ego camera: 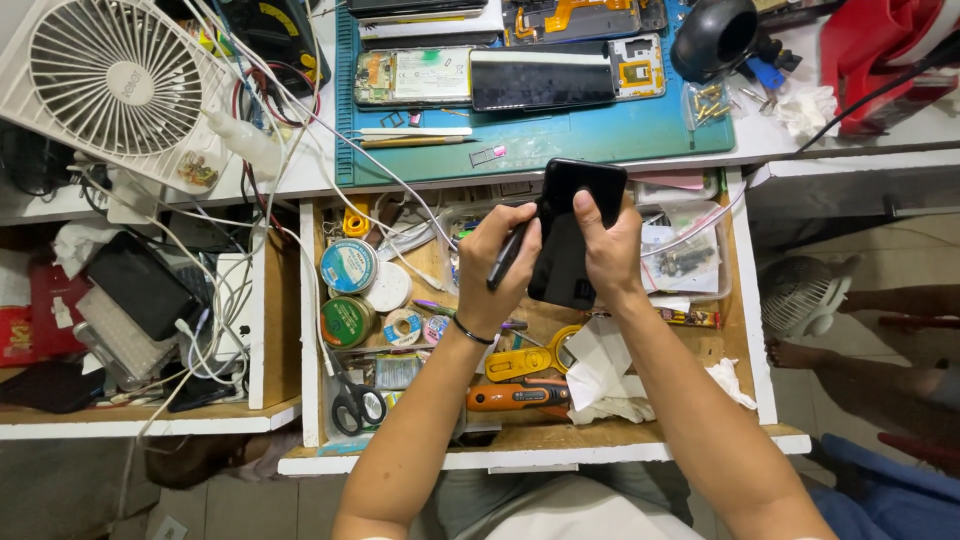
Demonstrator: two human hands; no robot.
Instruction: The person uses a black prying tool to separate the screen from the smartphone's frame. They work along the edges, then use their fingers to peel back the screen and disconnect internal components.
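I hold a black smartphone (575,225) upright over an open wooden drawer (310,330). My right hand (612,250) grips the phone along its right edge, thumb on its upper face. My left hand (497,268) steadies the phone's left edge and also holds a thin dark tool (507,257) slanted against that edge. A dark band circles my left wrist.
The drawer holds tape rolls (348,266), scissors (357,403), an orange screwdriver (515,397), tissues (600,375) and clear parts boxes (685,250). A blue mat (560,135) carries an opened phone (415,77). White fan (115,75) and cables at left. Another person's bare legs (870,330) are at right.
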